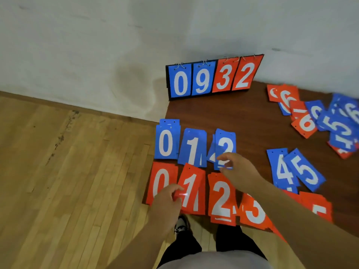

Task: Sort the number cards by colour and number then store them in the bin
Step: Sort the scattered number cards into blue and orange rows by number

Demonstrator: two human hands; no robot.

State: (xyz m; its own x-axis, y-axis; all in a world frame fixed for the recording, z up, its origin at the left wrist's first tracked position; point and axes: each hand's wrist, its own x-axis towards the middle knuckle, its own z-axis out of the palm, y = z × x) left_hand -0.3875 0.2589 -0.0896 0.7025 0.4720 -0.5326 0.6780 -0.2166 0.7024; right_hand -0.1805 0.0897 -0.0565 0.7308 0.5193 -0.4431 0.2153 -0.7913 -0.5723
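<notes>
Blue and red number cards lie in rows on a dark brown table [250, 121]. The back row holds blue 0 [166, 142], blue 1 [192, 147] and blue 2 [225, 144]; the front row holds red 0 [161, 177], red 1 [192, 189], red 2 [221, 199] and red 3 [252, 210]. My left hand [169, 200] pinches the lower left of the red 1 card. My right hand [239, 171] pinches the bottom edge of the blue 2 card. Blue 4 [279, 167] and blue 5 [305, 169] lie further right.
A flip scoreboard [212, 76] reading 0 9 3 2 stands at the table's back against the white wall. A loose pile of mixed red and blue cards [318, 119] lies at the back right. Wooden floor spreads left. No bin is in view.
</notes>
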